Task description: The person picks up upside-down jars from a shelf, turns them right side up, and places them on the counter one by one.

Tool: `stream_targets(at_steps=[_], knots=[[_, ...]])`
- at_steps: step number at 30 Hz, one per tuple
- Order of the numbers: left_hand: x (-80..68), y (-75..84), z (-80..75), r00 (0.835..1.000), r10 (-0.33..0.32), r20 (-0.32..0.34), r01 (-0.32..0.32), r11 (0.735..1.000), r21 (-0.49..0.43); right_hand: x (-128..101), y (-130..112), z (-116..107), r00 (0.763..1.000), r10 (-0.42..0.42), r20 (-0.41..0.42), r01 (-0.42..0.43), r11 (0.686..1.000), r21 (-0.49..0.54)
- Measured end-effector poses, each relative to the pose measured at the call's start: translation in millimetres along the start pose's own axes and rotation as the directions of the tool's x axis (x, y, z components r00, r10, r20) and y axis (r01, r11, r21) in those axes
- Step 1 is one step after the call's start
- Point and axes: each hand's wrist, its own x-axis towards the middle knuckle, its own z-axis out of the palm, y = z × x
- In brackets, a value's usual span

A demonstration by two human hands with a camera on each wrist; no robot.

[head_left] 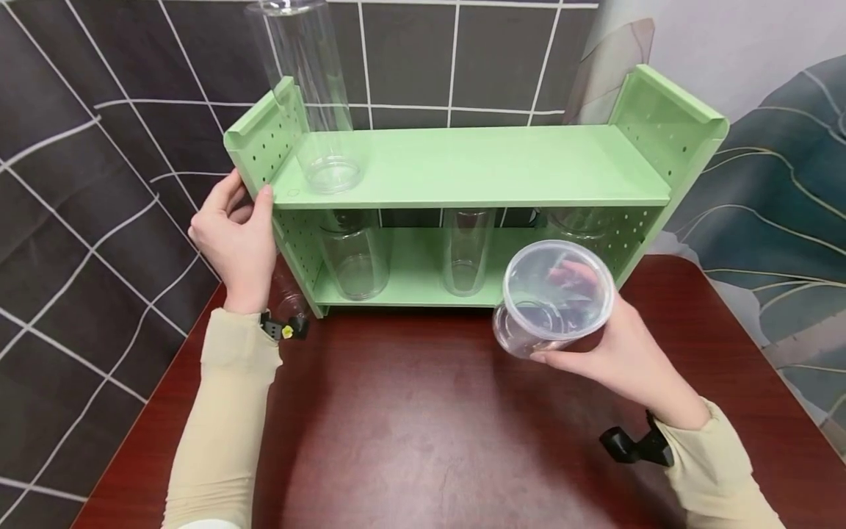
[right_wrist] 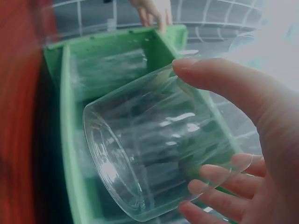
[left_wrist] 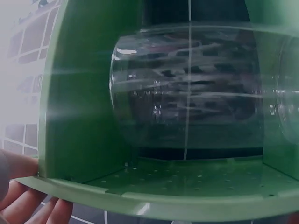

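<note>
One clear cup (head_left: 551,297) | right hand (head_left: 621,353) grips | tilted, mouth toward camera

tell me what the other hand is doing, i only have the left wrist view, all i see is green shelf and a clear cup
Observer: The right hand holds a clear cup tilted, in front of the lower shelf.
Operator: anything on the top shelf
Observer: One tall clear cup stands at its left end.
Operator: where is my left hand exactly
Observer: The left hand grips the left side panel of the green rack.
</note>
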Motion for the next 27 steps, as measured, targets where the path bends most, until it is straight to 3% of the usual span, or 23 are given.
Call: stream_targets(at_steps=[8,14,19,27], knots=[[0.9,-8.7,-2.3,0.996,0.081,0.029,-0.084,0.992,0.089,-10,20,-33,0.98,0.17,-0.099,-0.17,0.985,0.012],[1.1,-7.9,-3.2,0.994,0.102,0.027,-0.104,0.99,0.095,-18,26,-58,0.961,0.193,-0.199,-0.199,0.98,-0.011],[0.5,-8.0,-2.9,0.994,0.099,0.035,-0.102,0.991,0.082,-27,33,-81,0.927,0.241,-0.287,-0.258,0.966,-0.024],[-0.7,-9.7,-3.1,0.995,0.093,0.039,-0.096,0.993,0.075,-36,50,-105,0.881,0.267,-0.391,-0.279,0.96,0.026]])
